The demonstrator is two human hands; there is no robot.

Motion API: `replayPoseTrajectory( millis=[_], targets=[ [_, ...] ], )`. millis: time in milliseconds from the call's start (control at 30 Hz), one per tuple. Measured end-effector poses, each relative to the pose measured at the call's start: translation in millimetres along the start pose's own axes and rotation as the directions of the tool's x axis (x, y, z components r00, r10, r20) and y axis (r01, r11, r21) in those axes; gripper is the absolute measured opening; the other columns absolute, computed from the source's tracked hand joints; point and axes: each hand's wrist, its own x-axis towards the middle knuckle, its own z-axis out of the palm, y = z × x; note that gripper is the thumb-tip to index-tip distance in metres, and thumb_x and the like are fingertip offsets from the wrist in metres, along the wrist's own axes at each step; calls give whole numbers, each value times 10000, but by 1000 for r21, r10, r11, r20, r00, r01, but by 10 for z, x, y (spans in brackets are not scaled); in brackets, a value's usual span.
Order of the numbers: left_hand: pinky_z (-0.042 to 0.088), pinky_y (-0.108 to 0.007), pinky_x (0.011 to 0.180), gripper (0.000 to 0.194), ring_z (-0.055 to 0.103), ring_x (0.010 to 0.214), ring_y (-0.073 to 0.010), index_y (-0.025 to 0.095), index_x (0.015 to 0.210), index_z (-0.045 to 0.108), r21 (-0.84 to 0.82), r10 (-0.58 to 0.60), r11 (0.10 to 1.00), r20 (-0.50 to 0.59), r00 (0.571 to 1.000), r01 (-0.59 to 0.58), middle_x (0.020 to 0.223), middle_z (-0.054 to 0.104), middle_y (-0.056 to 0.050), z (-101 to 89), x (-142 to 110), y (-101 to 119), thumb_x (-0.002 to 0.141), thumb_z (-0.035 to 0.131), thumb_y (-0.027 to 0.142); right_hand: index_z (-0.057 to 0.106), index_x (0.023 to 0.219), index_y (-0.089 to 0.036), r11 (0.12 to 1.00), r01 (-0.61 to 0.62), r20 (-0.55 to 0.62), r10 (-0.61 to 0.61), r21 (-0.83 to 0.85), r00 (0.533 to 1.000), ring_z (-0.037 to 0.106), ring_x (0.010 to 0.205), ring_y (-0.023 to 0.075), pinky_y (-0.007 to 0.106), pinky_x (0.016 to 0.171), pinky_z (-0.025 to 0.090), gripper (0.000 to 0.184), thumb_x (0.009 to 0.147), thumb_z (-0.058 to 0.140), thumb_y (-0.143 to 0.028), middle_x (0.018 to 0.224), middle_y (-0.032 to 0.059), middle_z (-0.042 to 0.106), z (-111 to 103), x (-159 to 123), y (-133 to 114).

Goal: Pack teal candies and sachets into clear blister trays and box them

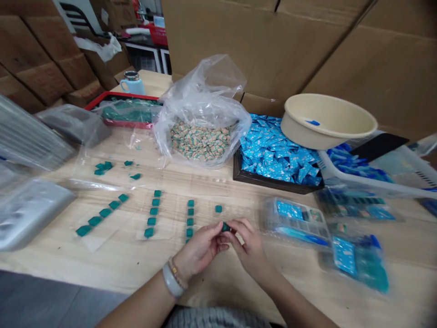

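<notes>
Left forearm: bare, slanting inward from the lower left.
Left hand: thumb forward in a pinch, the other fingers curled inward.
Right forearm: bare, angled inward from the lower right.
Right hand: fingers bent, pinching opposite the left.
Fingertips: meeting closely, perhaps touching; slight blur obscures this.

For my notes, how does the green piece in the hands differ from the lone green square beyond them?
The held piece is between fingers; the lone square lies on the table. Fingers partly cover the held piece, while the lone square shows fully. Both are green.
</notes>
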Motion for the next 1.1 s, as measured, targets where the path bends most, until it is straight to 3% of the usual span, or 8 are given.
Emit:
replayPoseTrajectory(
  millis=[67,167,333,600,767,833,967,1100],
  targets=[
    [401,-335,800,299,528,881,-179,161,933,584,407,203,897,-34,979,-172,954,589,-87,-25,25,23,800,422,374,564,946,-181,990,6,34,-1,-141,999,534,795,176,313,693,456,192,820,425,-224,853,82,566,-27,129,136],
    [295,-395,940,228,429,1057,-209,185,967,574,872,409,372,154,899,-319,1101,537,-82,-94,27,6,782,458,251,606,885,-179,928,58,166,5,-368,986,520,794,196,335,707,436,187,804,440,-201,826,85,589,-13,355,345],
    [302,-381,943,202,433,1040,-197,159,933,566,951,376,-31,296,878,-308,1081,533,-76,-154,-40,-115,791,424,174,627,817,-206,841,153,335,35,-518,942,505,812,192,312,709,404,143,759,502,-168,794,57,597,37,585,459],
    [333,-306,914,227,458,1026,-171,186,969,573,928,554,6,308,774,-373,1057,548,-72,-739,-169,564,796,435,240,541,981,-172,928,138,251,-51,-345,967,537,788,210,357,687,430,238,765,496,-260,850,82,591,279,334,441],
    [379,-308,816,274,524,848,-183,90,966,585,931,778,318,-364,512,180,880,589,-101,-2068,-58,1568,750,457,199,471,1092,-197,946,123,114,-93,-301,989,550,780,217,368,673,449,377,770,478,-392,843,79,585,188,694,182],
    [366,-311,822,285,520,856,-194,71,957,591,909,776,352,-417,474,223,888,586,-117,-2447,19,1780,704,505,170,490,1058,-199,954,172,109,-149,-244,983,549,749,201,347,652,454,334,783,460,-386,807,68,578,227,1019,-23],
    [384,-274,748,186,538,776,-176,83,799,638,907,755,377,-418,505,188,777,615,-92,-2566,140,1827,673,516,146,502,1029,-194,960,276,244,-277,39,929,541,708,149,298,663,449,260,798,459,-304,765,34,566,630,1596,-428],
    [402,-219,598,267,536,616,-120,125,881,632,874,680,482,-334,652,-55,684,618,-22,-2085,75,1572,737,425,215,505,985,-190,939,95,226,-176,330,958,544,688,129,282,659,449,218,790,451,-269,752,18,565,1192,1862,-594]
  ],
)
